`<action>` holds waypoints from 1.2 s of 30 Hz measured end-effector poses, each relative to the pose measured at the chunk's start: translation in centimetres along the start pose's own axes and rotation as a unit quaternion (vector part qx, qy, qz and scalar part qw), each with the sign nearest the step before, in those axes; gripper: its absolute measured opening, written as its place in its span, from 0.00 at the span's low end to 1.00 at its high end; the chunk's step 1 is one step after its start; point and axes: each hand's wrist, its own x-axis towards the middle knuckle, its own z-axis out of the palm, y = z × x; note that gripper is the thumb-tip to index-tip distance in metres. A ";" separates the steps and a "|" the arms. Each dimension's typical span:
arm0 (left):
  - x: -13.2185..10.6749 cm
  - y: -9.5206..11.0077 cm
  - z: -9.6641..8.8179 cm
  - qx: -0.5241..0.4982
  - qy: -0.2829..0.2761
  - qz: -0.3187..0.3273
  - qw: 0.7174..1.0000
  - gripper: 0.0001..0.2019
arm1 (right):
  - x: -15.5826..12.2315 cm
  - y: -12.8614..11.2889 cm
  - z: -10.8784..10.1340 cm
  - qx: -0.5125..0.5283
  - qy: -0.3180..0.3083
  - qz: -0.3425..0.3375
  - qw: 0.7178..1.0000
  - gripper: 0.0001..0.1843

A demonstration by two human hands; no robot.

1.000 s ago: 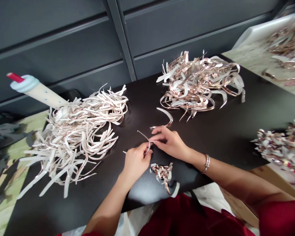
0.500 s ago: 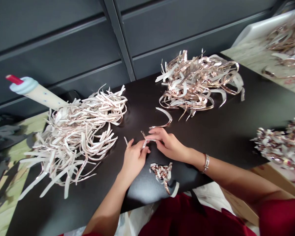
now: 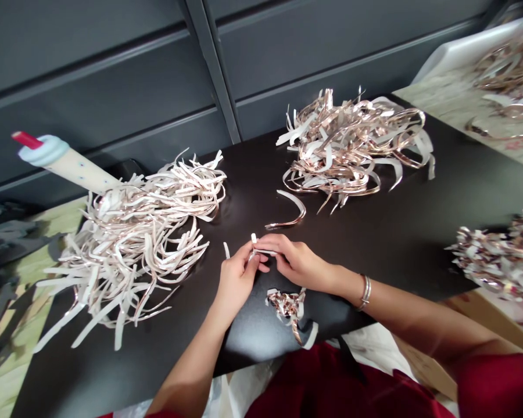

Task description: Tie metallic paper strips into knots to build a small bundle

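left hand [image 3: 237,284] and right hand [image 3: 297,261] pinch a short white-backed copper strip [image 3: 253,238] between narrowly closed fingertips, just above a small scrap pile [image 3: 287,307], with a curved strip [image 3: 290,213] beyond on the black table [image 3: 375,232]

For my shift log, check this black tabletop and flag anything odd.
A cream tube with a blue collar and red tip looks out of place: it leans at a tilt into the left pile of pale metallic strips. One curved strip also lies apart from the piles.
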 end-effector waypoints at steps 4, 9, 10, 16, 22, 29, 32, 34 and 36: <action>0.1 0.0 -0.4 -0.064 -0.004 0.002 0.998 0.15 | 0.1 -0.3 -1.0 0.101 -0.033 0.049 0.993 0.30; 0.1 0.5 -0.6 0.035 0.044 0.038 0.998 0.12 | -0.1 -0.5 -1.6 0.145 -0.069 0.066 0.985 0.33; 0.0 0.6 -0.6 0.062 0.053 0.041 0.996 0.11 | -0.1 -0.6 -1.6 0.127 -0.072 0.054 0.988 0.33; -0.3 0.5 -0.6 0.040 0.063 0.021 0.997 0.08 | -0.2 -1.1 -1.8 0.029 -0.086 -0.019 0.996 0.34; -0.3 0.4 -0.9 0.030 0.049 0.023 0.998 0.08 | 0.1 -1.4 -3.0 0.062 -0.093 -0.011 0.994 0.35; 0.3 -0.5 -2.7 0.167 0.202 0.104 0.960 0.08 | 0.6 0.1 -5.3 0.247 0.016 0.129 0.960 0.26; 0.8 -0.8 -4.0 0.298 0.269 0.152 0.903 0.08 | 0.4 -0.5 -3.9 0.131 -0.141 0.047 0.980 0.25; 1.1 -1.0 -4.9 0.369 0.307 0.147 0.865 0.08 | -0.1 -1.1 -2.0 0.023 -0.223 -0.033 0.974 0.23; 1.5 -1.4 -5.7 0.414 0.327 0.107 0.843 0.10 | -0.9 -1.6 -0.2 -0.031 -0.249 -0.093 0.964 0.20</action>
